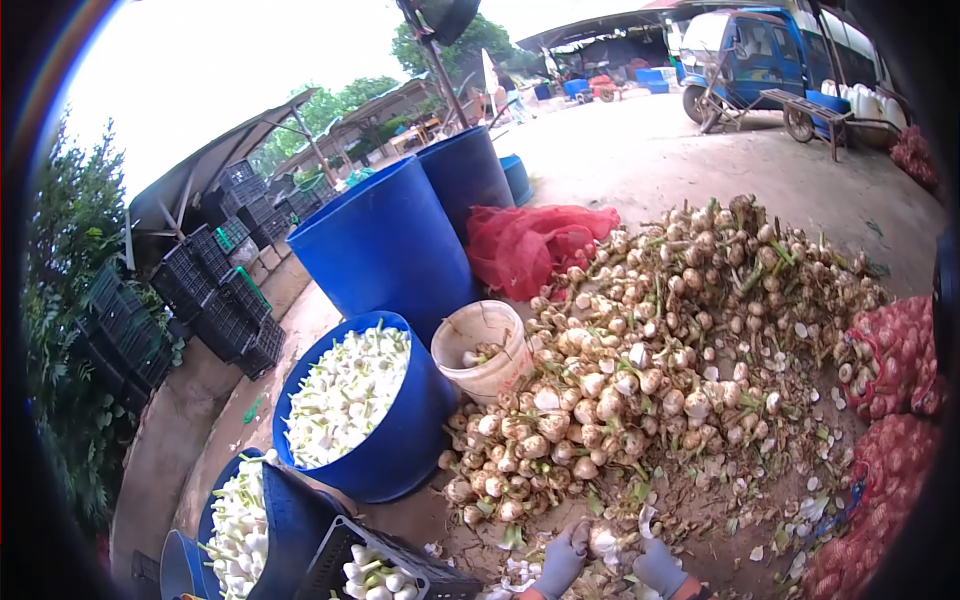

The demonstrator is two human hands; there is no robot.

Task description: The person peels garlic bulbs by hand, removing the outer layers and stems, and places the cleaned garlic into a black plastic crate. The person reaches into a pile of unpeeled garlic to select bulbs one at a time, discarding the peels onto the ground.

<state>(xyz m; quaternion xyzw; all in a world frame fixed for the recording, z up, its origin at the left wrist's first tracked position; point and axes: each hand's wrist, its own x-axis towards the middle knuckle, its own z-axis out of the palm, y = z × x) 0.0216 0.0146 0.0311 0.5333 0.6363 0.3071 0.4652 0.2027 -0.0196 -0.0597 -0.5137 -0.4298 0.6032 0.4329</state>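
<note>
At the bottom of the head view, my left hand, in a grey glove, is closed on a garlic bulb with soil on its skin. Close by on the other side is my right hand, also gloved, its fingers pinched together. A curled strip of white garlic peel sticks up from its fingertips. Just beyond both hands lies a large heap of unpeeled garlic with dirty skins and stems. Loose skins are scattered on the ground around the hands.
A black crate of clean garlic stands left of my hands. Past it are blue tubs of white garlic, a white bucket and a tall blue barrel. Red mesh sacks line the right; a blue three-wheeled truck stands behind.
</note>
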